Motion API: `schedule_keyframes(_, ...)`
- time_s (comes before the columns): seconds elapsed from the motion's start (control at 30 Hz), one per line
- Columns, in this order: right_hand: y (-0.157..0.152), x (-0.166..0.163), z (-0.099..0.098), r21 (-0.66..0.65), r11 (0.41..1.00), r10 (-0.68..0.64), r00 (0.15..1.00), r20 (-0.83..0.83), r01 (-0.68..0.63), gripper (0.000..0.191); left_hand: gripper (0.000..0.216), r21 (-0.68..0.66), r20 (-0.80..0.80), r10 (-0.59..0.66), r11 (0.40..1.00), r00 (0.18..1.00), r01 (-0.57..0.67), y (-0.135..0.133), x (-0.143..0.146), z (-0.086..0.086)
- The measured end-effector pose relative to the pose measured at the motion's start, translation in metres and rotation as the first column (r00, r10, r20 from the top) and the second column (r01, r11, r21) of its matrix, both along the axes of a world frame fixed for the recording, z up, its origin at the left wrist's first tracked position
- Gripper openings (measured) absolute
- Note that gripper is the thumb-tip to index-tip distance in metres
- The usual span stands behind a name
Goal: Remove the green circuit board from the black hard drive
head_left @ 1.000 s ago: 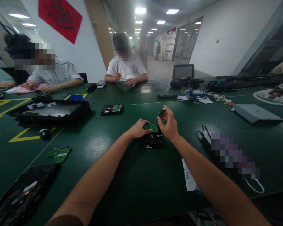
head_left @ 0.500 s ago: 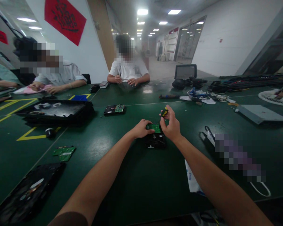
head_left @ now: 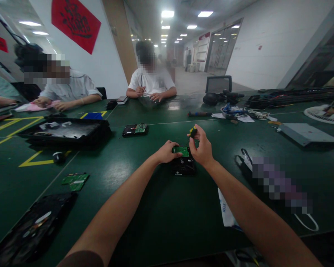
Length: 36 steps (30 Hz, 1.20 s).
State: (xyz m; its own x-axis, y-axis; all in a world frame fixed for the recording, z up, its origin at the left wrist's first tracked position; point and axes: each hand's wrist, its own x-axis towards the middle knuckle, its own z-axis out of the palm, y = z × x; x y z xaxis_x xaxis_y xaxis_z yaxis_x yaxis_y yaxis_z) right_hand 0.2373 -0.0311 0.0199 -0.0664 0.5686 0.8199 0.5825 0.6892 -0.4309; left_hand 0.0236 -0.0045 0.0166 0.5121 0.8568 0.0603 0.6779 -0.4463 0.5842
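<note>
A black hard drive lies on the green table in front of me, its green circuit board facing up at the far end. Wrapped round the drive's left side is my left hand, its thumb resting by the board. My right hand grips a screwdriver with a yellow and black handle, held upright over the board's right edge. The screwdriver's tip is hidden or too small to make out.
Another hard drive lies ahead to the left, near a black tray. Closer on the left are a loose circuit board and a large black casing. On the right sits a grey metal box. Two people work across the table.
The screwdriver handle has turned and tilted slightly in my right hand. My left hand stays on the hard drive, which has not moved.
</note>
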Motion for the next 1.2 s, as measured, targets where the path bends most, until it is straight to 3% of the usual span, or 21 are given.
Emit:
schedule_keyframes(0.2,-0.0009,0.0003,0.0014,0.040,0.996,-0.079,0.996,0.039,0.077,0.064,0.065,-0.002,-0.007,-0.007,1.000,1.000,0.007,0.0008,-0.0007,0.0009)
schedule_keyframes(0.43,-0.0005,-0.0008,-0.0011,-0.021,0.999,0.040,0.999,-0.002,-0.040,0.067,0.065,-0.023,-0.011,-0.012,1.000,1.000,0.012,0.0023,-0.0014,0.0018)
schedule_keyframes(0.6,0.0013,-0.0009,-0.0024,0.021,0.999,-0.040,0.999,0.009,0.039,0.068,0.066,-0.009,-0.010,-0.004,1.000,1.000,0.004,0.0019,-0.0013,0.0028)
schedule_keyframes(0.83,-0.0024,-0.0026,-0.0002,-0.011,0.999,0.031,0.999,0.008,-0.031,0.064,0.062,-0.021,0.003,-0.013,1.000,1.000,0.013,0.0017,-0.0016,0.0027)
schedule_keyframes(1.03,0.0012,-0.0007,-0.0025,0.052,0.996,-0.068,0.997,0.022,0.067,0.065,0.063,-0.016,0.001,-0.007,1.000,1.000,0.007,0.0023,-0.0019,0.0019)
schedule_keyframes(1.2,0.0022,-0.0013,-0.0041,0.055,0.997,-0.047,0.998,0.043,0.045,0.066,0.063,0.023,-0.006,-0.030,0.999,1.000,0.030,0.0035,-0.0015,-0.0002)
